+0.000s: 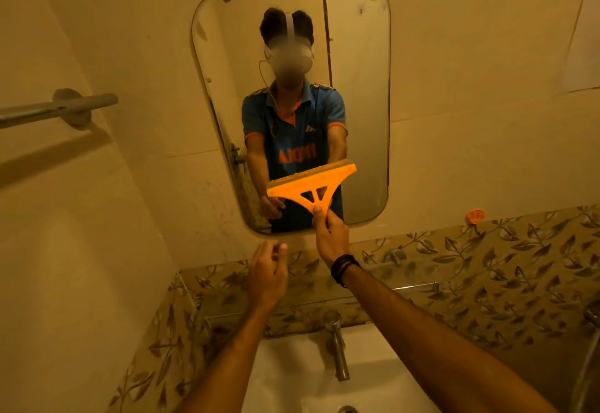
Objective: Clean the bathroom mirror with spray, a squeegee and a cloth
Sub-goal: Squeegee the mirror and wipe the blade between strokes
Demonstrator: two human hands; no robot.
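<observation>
Mirror [354, 65] hangs on the tiled wall above the sink [292, 377] and tap [337, 347]. In the head view the right hand [331, 237] pinches the handle of the orange squeegee [310, 185], whose blade is up against the lower glass, tilted. The left hand [268, 274] hovers below the mirror, fingers loosely curled, holding nothing. This looks like the squeegee step; the next stroke calls for the blade flat on the glass and a steady pull. No spray or cloth in sight
</observation>
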